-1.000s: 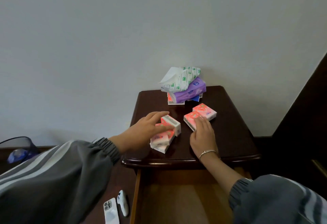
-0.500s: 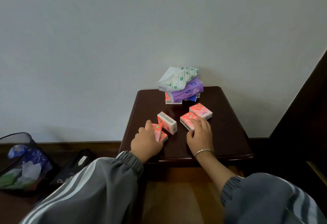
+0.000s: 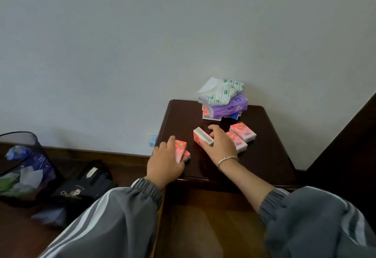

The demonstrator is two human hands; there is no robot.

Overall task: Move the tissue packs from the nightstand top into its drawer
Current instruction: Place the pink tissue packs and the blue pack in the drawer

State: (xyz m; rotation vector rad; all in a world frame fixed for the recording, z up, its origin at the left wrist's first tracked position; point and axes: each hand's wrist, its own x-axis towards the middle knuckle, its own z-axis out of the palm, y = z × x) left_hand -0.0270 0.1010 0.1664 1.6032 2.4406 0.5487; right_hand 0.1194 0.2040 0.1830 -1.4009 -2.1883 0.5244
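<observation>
Several small pink tissue packs lie on the dark wooden nightstand top (image 3: pixel 266 156). My left hand (image 3: pixel 164 163) grips two pink packs (image 3: pixel 181 151) near the top's front left edge. My right hand (image 3: pixel 222 146) closes thumb and fingers around a pink pack standing on edge (image 3: pixel 201 136). Two more pink packs (image 3: pixel 243 131) lie just right of that hand, one partly hidden by it. At the back stands a stack: a green-and-white pack (image 3: pixel 222 91) on a purple pack (image 3: pixel 231 108), with a pink and a blue one beneath. The open drawer (image 3: pixel 203 227) is below the top.
A black mesh waste bin (image 3: pixel 20 166) with rubbish stands on the floor at the left, a black bag (image 3: pixel 81 186) beside it. A small blue-white plug (image 3: pixel 152 140) sits on the wall by the nightstand. Dark furniture (image 3: pixel 356 145) rises at the right.
My right hand left the two pink packs on the right and moved left onto the standing pack. My left hand stays on its two packs. The view has swung left.
</observation>
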